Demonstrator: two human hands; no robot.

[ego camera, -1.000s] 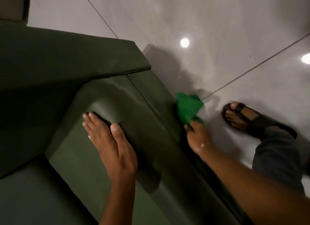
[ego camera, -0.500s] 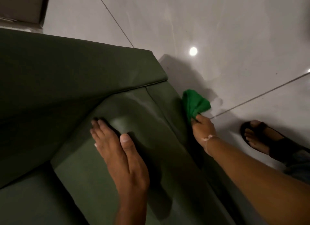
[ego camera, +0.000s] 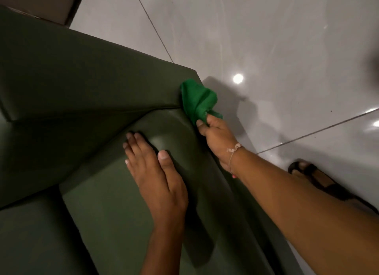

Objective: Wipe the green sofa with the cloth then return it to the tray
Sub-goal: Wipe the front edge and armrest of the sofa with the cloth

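The dark green sofa [ego camera: 78, 94] fills the left and lower part of the view. My left hand [ego camera: 155, 172] lies flat, fingers together, on top of the sofa's armrest. My right hand [ego camera: 217, 137] grips a bright green cloth [ego camera: 198, 99] and holds it against the outer side of the armrest, near the corner where the armrest meets the backrest. No tray is in view.
Glossy grey floor tiles [ego camera: 266, 39] with light reflections lie to the right of the sofa. My foot in a dark sandal [ego camera: 320, 182] stands on the floor at the right. A brown box-like edge [ego camera: 41, 2] shows at the top left.
My right hand has slid the cloth up along the armrest's outer side toward the backrest corner. My left hand has stayed flat on the armrest. The view has shifted.
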